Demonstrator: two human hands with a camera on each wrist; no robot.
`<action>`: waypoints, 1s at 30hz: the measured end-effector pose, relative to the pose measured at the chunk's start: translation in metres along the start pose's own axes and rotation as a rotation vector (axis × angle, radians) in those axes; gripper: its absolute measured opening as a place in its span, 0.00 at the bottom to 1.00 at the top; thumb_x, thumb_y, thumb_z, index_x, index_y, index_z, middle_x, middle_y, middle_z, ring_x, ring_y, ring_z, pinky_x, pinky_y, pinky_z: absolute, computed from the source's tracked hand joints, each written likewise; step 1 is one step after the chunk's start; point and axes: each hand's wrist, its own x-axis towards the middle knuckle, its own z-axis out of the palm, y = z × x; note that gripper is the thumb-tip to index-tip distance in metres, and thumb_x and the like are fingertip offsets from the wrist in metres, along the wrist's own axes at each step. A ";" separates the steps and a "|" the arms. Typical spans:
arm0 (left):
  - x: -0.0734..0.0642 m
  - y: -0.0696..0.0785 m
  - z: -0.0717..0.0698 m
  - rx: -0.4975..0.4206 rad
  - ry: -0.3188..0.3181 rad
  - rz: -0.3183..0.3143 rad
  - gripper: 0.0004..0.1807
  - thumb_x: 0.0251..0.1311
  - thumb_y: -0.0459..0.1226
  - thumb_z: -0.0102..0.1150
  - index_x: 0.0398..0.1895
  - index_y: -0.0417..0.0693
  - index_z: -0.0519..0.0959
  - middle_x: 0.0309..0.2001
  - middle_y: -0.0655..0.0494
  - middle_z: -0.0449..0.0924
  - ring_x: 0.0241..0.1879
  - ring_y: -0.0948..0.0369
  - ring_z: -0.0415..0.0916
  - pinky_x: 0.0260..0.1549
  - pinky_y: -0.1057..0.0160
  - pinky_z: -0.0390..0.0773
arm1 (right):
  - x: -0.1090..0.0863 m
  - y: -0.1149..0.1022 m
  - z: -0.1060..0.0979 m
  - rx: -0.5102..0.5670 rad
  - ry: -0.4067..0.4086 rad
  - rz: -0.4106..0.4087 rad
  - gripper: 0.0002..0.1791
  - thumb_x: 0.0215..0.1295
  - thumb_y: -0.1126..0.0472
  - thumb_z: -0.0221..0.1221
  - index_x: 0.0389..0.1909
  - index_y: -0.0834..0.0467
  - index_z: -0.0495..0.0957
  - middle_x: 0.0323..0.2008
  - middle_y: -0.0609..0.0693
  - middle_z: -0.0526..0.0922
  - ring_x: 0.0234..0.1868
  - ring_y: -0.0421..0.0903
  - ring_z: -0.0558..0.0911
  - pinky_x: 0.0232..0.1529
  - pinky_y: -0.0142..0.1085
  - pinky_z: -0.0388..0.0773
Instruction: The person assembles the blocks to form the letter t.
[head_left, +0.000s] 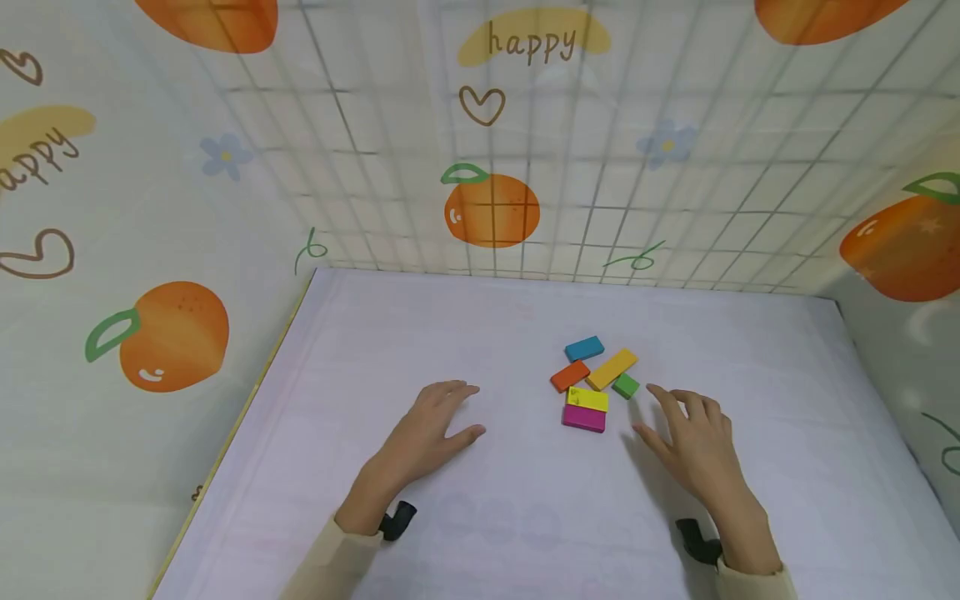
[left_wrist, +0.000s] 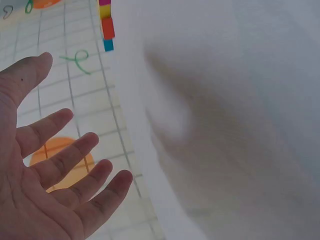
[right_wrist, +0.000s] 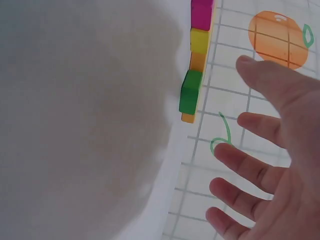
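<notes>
Several coloured blocks lie in a loose cluster on the white table. A blue block (head_left: 584, 348) is farthest back, with a red-orange block (head_left: 571, 376) and a longer orange-yellow block (head_left: 612, 369) in front of it. Nearest the person, a yellow block (head_left: 587, 399) sits against a magenta block (head_left: 584, 418). The small green block (head_left: 626, 385) is at the right side. My right hand (head_left: 693, 437) is just right of the green block, fingers spread and holding nothing. To the left of the cluster my left hand (head_left: 423, 433) hovers with relaxed fingers, its palm bare in the left wrist view.
The white tabletop (head_left: 480, 333) has a yellowish left edge (head_left: 232, 433). Behind it and at both sides hangs a patterned cloth (head_left: 375, 167) with oranges, hearts and grid lines. A black strap piece (head_left: 399, 522) is at the left wrist, another (head_left: 697, 542) at the right.
</notes>
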 end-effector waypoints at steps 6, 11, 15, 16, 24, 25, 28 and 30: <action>0.013 0.009 0.004 -0.008 -0.039 0.024 0.31 0.67 0.54 0.61 0.70 0.55 0.70 0.68 0.54 0.68 0.70 0.55 0.59 0.63 0.53 0.66 | 0.007 -0.001 0.002 0.043 0.012 -0.044 0.36 0.55 0.50 0.74 0.64 0.57 0.73 0.51 0.67 0.75 0.54 0.69 0.69 0.50 0.64 0.67; 0.025 0.016 0.009 -0.052 -0.074 0.052 0.30 0.67 0.53 0.61 0.69 0.54 0.71 0.67 0.56 0.69 0.69 0.55 0.61 0.64 0.53 0.65 | 0.012 -0.001 0.006 0.095 0.001 -0.049 0.34 0.57 0.51 0.73 0.63 0.57 0.74 0.50 0.66 0.75 0.53 0.67 0.69 0.52 0.64 0.66; 0.034 0.020 0.014 -0.092 -0.115 0.035 0.30 0.67 0.54 0.60 0.69 0.55 0.71 0.67 0.58 0.69 0.68 0.57 0.62 0.64 0.54 0.66 | 0.016 0.000 0.009 0.123 0.023 -0.083 0.33 0.56 0.53 0.74 0.61 0.59 0.76 0.46 0.64 0.77 0.49 0.64 0.72 0.48 0.61 0.69; 0.036 0.021 0.016 -0.114 -0.127 0.026 0.30 0.67 0.55 0.60 0.69 0.55 0.71 0.67 0.59 0.70 0.67 0.57 0.63 0.64 0.53 0.66 | 0.017 0.000 0.010 0.128 0.024 -0.090 0.33 0.56 0.53 0.74 0.61 0.59 0.76 0.45 0.63 0.78 0.47 0.63 0.73 0.47 0.60 0.69; 0.057 0.020 0.030 -0.367 -0.189 0.020 0.29 0.67 0.51 0.62 0.67 0.52 0.73 0.63 0.60 0.73 0.60 0.56 0.72 0.54 0.60 0.75 | 0.026 -0.001 0.012 0.180 -0.034 -0.086 0.30 0.56 0.55 0.73 0.58 0.61 0.78 0.38 0.57 0.79 0.40 0.57 0.75 0.44 0.54 0.72; 0.059 0.020 0.032 -0.380 -0.197 0.019 0.29 0.66 0.51 0.63 0.66 0.51 0.73 0.62 0.59 0.74 0.60 0.56 0.72 0.54 0.60 0.75 | 0.027 -0.002 0.012 0.182 -0.048 -0.078 0.29 0.57 0.55 0.73 0.58 0.61 0.78 0.38 0.57 0.79 0.41 0.57 0.75 0.44 0.54 0.72; 0.067 0.023 0.037 -0.395 -0.218 0.021 0.28 0.66 0.51 0.63 0.66 0.51 0.74 0.61 0.57 0.75 0.60 0.56 0.71 0.53 0.61 0.75 | 0.030 -0.002 0.013 0.194 -0.095 -0.050 0.29 0.58 0.54 0.72 0.58 0.61 0.78 0.38 0.56 0.79 0.42 0.56 0.75 0.45 0.54 0.72; 0.072 0.025 0.040 -0.397 -0.233 0.026 0.28 0.66 0.50 0.64 0.65 0.50 0.74 0.61 0.57 0.76 0.60 0.57 0.71 0.53 0.61 0.76 | 0.032 -0.003 0.014 0.211 -0.124 -0.034 0.28 0.59 0.54 0.72 0.58 0.60 0.79 0.39 0.56 0.79 0.42 0.56 0.74 0.45 0.53 0.72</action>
